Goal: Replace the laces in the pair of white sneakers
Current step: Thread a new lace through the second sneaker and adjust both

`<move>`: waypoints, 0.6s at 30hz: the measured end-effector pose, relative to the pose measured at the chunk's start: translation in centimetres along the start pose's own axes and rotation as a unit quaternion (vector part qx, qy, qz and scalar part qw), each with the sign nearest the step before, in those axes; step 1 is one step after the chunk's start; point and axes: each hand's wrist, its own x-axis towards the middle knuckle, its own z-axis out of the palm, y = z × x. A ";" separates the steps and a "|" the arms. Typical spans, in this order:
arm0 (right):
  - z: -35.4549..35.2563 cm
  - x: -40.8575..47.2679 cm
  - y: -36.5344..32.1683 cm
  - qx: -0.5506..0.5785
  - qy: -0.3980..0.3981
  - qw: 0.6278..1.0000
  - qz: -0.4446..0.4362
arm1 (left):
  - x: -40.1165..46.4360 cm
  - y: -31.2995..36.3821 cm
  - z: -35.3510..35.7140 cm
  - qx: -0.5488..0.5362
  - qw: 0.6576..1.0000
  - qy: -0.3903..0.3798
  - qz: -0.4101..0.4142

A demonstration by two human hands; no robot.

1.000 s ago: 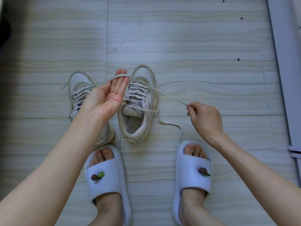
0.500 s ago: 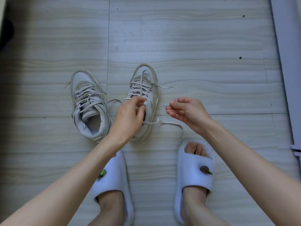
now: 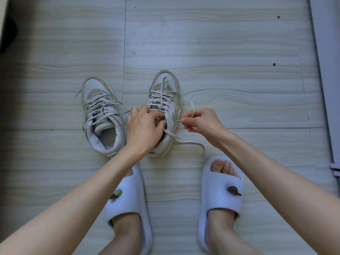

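Two white high-top sneakers stand side by side on the floor, toes pointing away from me. The left sneaker point(image 3: 100, 115) is laced, with loose lace ends lying across it. My left hand point(image 3: 145, 126) rests on the collar of the right sneaker point(image 3: 165, 100), its fingers curled at the top eyelets and pinching the lace there. My right hand point(image 3: 199, 121) sits just right of that sneaker and pinches the tip of its white lace point(image 3: 191, 107), which loops up beside the shoe. A second lace end point(image 3: 193, 143) trails over the floor toward my right foot.
My feet in pale slippers, the left slipper point(image 3: 128, 196) and the right slipper point(image 3: 220, 190), stand close behind the sneakers. The floor is grey wood-grain tile point(image 3: 220, 43). A pale door frame point(image 3: 323, 70) runs along the right edge.
One second ago my left hand was raised open with the lace stretched across to my right hand. Both hands have since come down to the right sneaker's top eyelets, and the lace has gone slack.
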 end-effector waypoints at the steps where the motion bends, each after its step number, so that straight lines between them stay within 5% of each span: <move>1: 0.1 0.1 0.0 -0.018 0.010 1.000 -0.004 | 0.1 0.0 0.0 -0.001 1.000 -0.003 -0.002; 18: 1.7 0.7 -0.6 -0.226 0.052 0.967 -0.104 | 0.2 0.9 0.5 -0.025 0.998 -0.026 -0.043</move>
